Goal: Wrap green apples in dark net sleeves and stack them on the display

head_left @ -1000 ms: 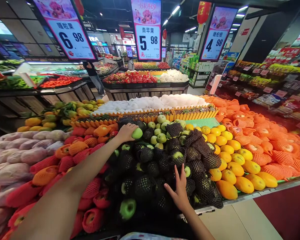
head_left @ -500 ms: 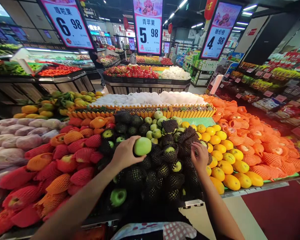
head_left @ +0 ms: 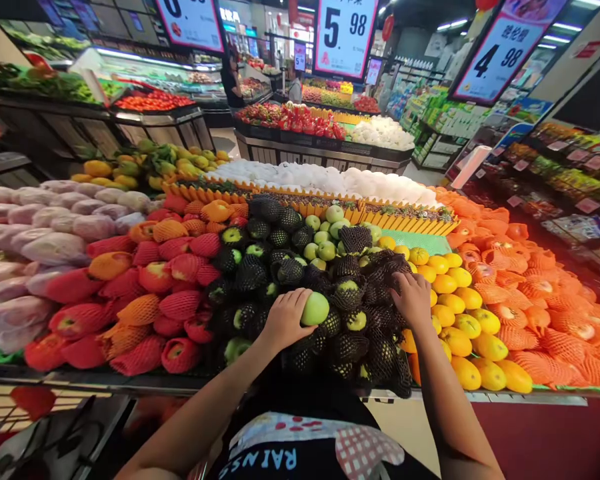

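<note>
My left hand (head_left: 285, 320) is closed round a bare green apple (head_left: 315, 309), held just above the pile of green apples in black foam nets (head_left: 280, 267). My right hand (head_left: 413, 298) rests palm down, fingers curled, on loose black foam nets (head_left: 380, 267) at the right side of that pile, beside the yellow oranges (head_left: 460, 313). Whether it grips a net is hidden. Several bare green apples (head_left: 323, 237) lie at the back of the pile.
Red and orange netted fruit (head_left: 170, 287) lies left of the apples, pale wrapped fruit (head_left: 40, 240) further left, orange-netted fruit (head_left: 530, 293) on the right. A yellow picket divider (head_left: 380, 217) bounds the back. Price signs (head_left: 345, 33) hang overhead. A person (head_left: 230, 80) stands far off.
My left hand has pulled the green apple from the back of the pile toward me. My right hand rose from the front of the pile onto the loose nets. The view tilted downward.
</note>
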Motion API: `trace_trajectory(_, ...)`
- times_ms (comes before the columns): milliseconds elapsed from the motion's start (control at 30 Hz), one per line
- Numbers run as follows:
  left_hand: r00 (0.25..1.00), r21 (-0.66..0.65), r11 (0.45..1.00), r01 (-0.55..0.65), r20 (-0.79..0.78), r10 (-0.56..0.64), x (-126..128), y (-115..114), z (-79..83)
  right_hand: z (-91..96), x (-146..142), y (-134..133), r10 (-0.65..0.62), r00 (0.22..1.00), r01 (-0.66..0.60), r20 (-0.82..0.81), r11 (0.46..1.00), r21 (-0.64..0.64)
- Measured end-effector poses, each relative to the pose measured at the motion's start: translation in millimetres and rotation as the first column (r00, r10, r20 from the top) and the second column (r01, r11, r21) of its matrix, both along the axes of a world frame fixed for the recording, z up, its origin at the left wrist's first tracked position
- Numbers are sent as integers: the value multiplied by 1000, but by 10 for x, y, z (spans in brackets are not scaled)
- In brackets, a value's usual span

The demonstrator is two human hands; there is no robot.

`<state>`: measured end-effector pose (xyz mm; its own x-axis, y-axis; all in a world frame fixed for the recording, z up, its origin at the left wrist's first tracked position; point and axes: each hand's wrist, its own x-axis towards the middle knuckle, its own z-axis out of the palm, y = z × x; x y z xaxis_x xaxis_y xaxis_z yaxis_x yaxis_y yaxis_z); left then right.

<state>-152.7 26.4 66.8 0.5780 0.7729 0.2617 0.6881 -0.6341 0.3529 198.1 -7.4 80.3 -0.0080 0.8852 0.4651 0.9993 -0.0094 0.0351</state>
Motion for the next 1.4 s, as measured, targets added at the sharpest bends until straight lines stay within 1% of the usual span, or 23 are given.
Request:
trace_trajectory(133,998,-14,999,53,-39,-53,49,-85,-31,-16,22,-5,61,998,-61,14,998,11)
trace_trajectory(233,998,-7,998,63,-27,-64,76,-140,-67,-38,26,52,119,992,-119,33,993,0)
trace_trajectory(300,998,7,998,60,-18,-60,80,-155,-89,-58,45,106,129,990,-129,50,992,-8)
trace_trajectory(400,999,19,999,47,-2,-47,75,-159,-106,-85,104,165,105,992,-103,69,994,-32)
trace_trajectory(500,999,33,999,32,18,-33,71,-176,-102,-92,168,169,57,995,-52,80,997,-63)
trace_trajectory(633,999,77,997,28,38,-31,66,-241,-74,-31,208,163,11,994,-1,106,996,-95)
trace_trajectory(833,995,92,993,75,53,-80,72,-306,-43,145,276,345,143,980,-117,142,977,-181)
trace_trajectory(933,995,86,993,75,61,-80,66,-301,-47,327,364,393,166,977,-139,136,973,-186)
trace_trajectory(967,994,86,994,73,71,-80,57,-299,-41,416,382,377,164,978,-142,130,976,-166)
trace_trajectory(1033,990,85,993,80,106,-89,30,-303,-7,623,373,291,168,983,-163,69,984,-66)
trace_trajectory(1067,986,85,992,89,134,-99,13,-311,25,725,339,224,191,981,-191,-19,981,37)
trace_trajectory(1100,979,82,991,103,170,-116,-5,-324,67,816,285,144,242,961,-224,-130,964,144)
trace_trajectory(1133,967,75,989,125,214,-138,-20,-342,117,887,212,56,303,918,-243,-255,940,240)
trace_trajectory(1167,950,58,987,152,268,-162,-33,-364,172,933,119,-36,369,845,-249,-387,912,325)
trace_trajectory(1200,926,24,983,184,331,-182,-41,-389,230,952,9,-129,433,736,-248,-521,888,387)
trace_trajectory(1233,895,-26,975,219,403,-190,-43,-416,285,943,-116,-220,476,593,-250,-649,875,414)
trace_trajectory(1267,860,-93,961,259,476,-186,-39,-442,335,910,-254,-307,483,424,-258,-766,875,409)
trace_trajectory(1300,822,-168,938,303,545,-167,-30,-465,377,859,-404,-387,448,244,-280,-860,882,380)
trace_trajectory(1333,783,-243,905,349,606,-140,-16,-484,407,794,-560,-458,363,68,-342,-929,884,320)
trace_trajectory(1367,748,-310,862,400,654,-112,0,-500,427,722,-720,-520,221,-89,-419,-971,876,238)
trace_trajectory(1400,719,-362,816,451,689,-91,15,-511,436,647,-878,-570,81,-202,-497,-976,850,174)
